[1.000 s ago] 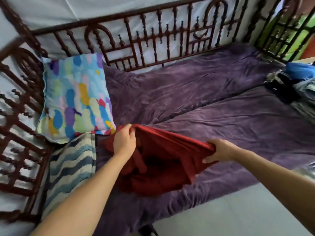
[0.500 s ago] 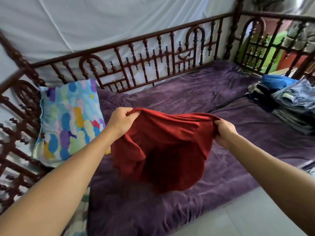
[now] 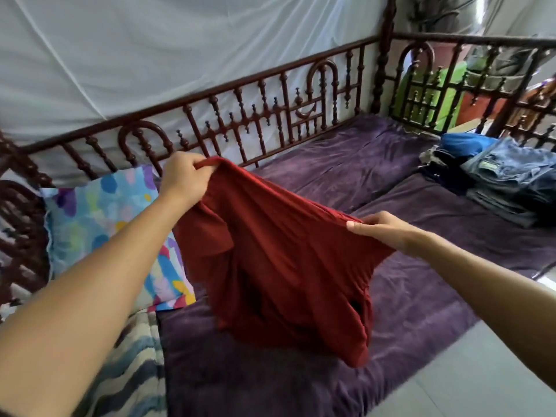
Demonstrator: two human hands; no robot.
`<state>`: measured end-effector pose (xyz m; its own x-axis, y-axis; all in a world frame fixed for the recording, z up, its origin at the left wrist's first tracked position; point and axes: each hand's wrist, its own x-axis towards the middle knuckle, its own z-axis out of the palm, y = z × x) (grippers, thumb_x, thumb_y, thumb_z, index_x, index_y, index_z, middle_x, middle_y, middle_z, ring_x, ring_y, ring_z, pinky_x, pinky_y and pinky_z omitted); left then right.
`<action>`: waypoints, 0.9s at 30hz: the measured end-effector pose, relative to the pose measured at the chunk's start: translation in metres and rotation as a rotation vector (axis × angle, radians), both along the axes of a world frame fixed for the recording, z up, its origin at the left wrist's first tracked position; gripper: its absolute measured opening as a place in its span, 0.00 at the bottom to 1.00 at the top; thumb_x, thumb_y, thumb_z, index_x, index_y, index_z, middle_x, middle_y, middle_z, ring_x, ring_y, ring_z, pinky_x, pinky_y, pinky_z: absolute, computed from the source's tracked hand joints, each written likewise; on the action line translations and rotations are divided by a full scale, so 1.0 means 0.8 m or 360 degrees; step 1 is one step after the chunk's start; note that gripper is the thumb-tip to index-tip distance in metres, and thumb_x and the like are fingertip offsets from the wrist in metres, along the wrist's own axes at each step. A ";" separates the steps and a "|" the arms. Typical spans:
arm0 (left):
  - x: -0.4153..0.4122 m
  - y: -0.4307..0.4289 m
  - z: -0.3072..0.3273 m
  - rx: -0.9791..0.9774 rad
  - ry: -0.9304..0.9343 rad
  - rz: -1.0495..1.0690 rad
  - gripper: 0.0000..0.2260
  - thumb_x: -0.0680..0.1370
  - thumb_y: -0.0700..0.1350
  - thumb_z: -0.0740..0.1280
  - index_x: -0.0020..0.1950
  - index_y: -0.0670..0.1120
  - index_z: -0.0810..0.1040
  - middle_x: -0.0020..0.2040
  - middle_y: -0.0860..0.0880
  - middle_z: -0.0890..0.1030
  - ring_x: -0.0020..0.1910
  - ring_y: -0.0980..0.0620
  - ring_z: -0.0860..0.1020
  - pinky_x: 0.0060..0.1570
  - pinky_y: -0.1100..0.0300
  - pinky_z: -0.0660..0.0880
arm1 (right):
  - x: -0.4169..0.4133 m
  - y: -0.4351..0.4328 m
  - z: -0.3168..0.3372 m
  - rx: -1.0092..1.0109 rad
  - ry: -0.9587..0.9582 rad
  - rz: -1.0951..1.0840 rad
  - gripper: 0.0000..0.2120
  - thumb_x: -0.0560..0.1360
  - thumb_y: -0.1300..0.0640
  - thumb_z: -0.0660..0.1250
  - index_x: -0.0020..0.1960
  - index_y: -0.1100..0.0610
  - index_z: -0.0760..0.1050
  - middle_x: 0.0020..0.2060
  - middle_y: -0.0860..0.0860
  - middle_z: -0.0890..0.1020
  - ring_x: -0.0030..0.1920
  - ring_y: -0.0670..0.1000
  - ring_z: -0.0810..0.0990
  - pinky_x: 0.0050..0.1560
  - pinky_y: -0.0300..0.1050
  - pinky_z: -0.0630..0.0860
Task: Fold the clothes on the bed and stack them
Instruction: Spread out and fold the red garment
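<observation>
A dark red garment [image 3: 279, 266] hangs in the air above the purple bed cover [image 3: 406, 281]. My left hand [image 3: 183, 179] grips its upper left edge, raised near the back rail. My right hand [image 3: 379, 230] pinches the upper right edge, lower and closer to me. The cloth droops in loose folds between them, its bottom hem just above the bed. At the far right of the bed lies a stack of folded clothes [image 3: 508, 182], with jeans on top and a blue item behind.
A dark carved wooden rail [image 3: 270, 115] runs along the back and both ends of the bed. A multicoloured pillow [image 3: 99, 224] leans at the left, with a wavy striped cushion [image 3: 129, 362] below it. Pale floor [image 3: 481, 377] shows at the lower right.
Both hands have lifted the red garment off the bed and spread it wider. My left hand rose higher than the right. The view has swung to the right, showing more of the stack.
</observation>
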<state>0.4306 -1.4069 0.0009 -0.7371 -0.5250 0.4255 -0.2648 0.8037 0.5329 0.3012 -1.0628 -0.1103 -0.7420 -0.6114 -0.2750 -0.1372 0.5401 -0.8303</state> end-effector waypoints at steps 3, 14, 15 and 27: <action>-0.020 -0.024 0.031 -0.0112 0.0153 0.0051 0.15 0.75 0.52 0.69 0.38 0.41 0.81 0.30 0.42 0.74 0.34 0.48 0.72 0.33 0.56 0.62 | -0.018 0.011 0.051 0.0090 0.0384 0.0022 0.20 0.57 0.40 0.79 0.40 0.53 0.83 0.32 0.45 0.83 0.32 0.41 0.78 0.35 0.36 0.75; -0.097 0.006 0.023 -0.0111 0.0214 -0.0088 0.14 0.76 0.50 0.68 0.38 0.40 0.80 0.32 0.41 0.74 0.40 0.38 0.78 0.35 0.55 0.63 | -0.079 0.062 0.078 -0.0377 0.0491 -0.0921 0.03 0.74 0.61 0.71 0.42 0.59 0.78 0.32 0.51 0.76 0.25 0.38 0.74 0.29 0.30 0.72; -0.101 0.008 0.009 -0.0104 0.0159 -0.0101 0.14 0.76 0.49 0.68 0.39 0.39 0.80 0.33 0.39 0.76 0.40 0.38 0.79 0.36 0.54 0.64 | -0.083 0.069 0.061 -0.0186 0.0432 -0.0920 0.06 0.75 0.60 0.70 0.40 0.57 0.77 0.30 0.50 0.74 0.24 0.41 0.72 0.23 0.29 0.68; -0.191 0.037 -0.195 0.0380 -0.0459 0.0295 0.13 0.76 0.51 0.67 0.36 0.44 0.78 0.38 0.41 0.80 0.43 0.39 0.78 0.39 0.53 0.70 | -0.277 0.091 -0.103 0.0039 -0.0033 -0.1046 0.05 0.77 0.60 0.67 0.43 0.54 0.78 0.31 0.48 0.73 0.27 0.45 0.69 0.23 0.32 0.67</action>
